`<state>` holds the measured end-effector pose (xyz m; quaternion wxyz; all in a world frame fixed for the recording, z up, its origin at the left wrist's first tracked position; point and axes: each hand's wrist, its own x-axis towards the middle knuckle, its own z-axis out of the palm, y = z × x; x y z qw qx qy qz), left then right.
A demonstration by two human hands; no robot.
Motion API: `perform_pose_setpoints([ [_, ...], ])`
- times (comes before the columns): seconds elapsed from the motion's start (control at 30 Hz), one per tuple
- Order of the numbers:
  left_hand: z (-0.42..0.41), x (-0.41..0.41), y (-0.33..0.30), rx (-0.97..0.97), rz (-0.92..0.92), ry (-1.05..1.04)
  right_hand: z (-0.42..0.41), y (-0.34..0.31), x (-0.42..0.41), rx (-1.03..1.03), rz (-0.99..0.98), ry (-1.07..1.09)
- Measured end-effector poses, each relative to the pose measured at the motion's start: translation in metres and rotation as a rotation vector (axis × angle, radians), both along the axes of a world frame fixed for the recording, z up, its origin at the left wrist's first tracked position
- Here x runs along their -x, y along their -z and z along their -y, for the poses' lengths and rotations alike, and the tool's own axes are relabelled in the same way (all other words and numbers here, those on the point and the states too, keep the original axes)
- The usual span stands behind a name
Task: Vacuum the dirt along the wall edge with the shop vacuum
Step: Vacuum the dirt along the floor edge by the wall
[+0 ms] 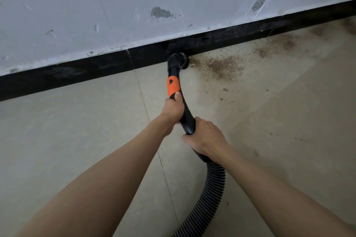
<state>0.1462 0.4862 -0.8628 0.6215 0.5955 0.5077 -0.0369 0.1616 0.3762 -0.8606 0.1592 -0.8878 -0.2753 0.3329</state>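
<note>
**Nozzle at the skirting, both hands on the wand**

We hold the black vacuum wand (185, 113) with both hands. Our left hand (173, 108) is the forward one, wrapped around the wand just below the orange slider (172, 86), the thumb lying along the tube and touching the slider's lower edge; its fingers curl under the wand and are pressed together as far as we can see. Our right hand (206, 138) grips further back, where the rigid tube meets the ribbed hose (210, 194), its fingers closed around the tube from above with the knuckles up and the thumb tucked on the near side.

The wand curves away from us to an elbow and a round nozzle (181, 60), which sits on the floor (77, 131) right against the black skirting board (77, 71) at the foot of the scuffed white wall (96, 5). We cannot tell whether the nozzle mouth is flat on the tile.

The dirt (217, 67) is a brown, grainy patch starting just to the right of the nozzle and spreading outward from the skirting, with further thinner patches (277, 44) along the wall edge toward the right. A few loose specks lie on the tile nearer to us. To the left of the nozzle the tile along the skirting looks clean. The hose runs down past our right forearm and out of the bottom of the view
</note>
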Motion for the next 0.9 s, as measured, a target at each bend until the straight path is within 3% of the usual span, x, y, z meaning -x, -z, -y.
perform_pose_setpoints([
  [0.47, 0.015, -0.047, -0.001, 0.004, -0.003, 0.101, 0.018, 0.005, -0.038, -0.007, 0.025, 0.079],
  [0.9, 0.032, 0.001, 0.01, -0.022, 0.014, 0.004, 0.038, -0.004, -0.009, 0.032, -0.031, -0.053],
])
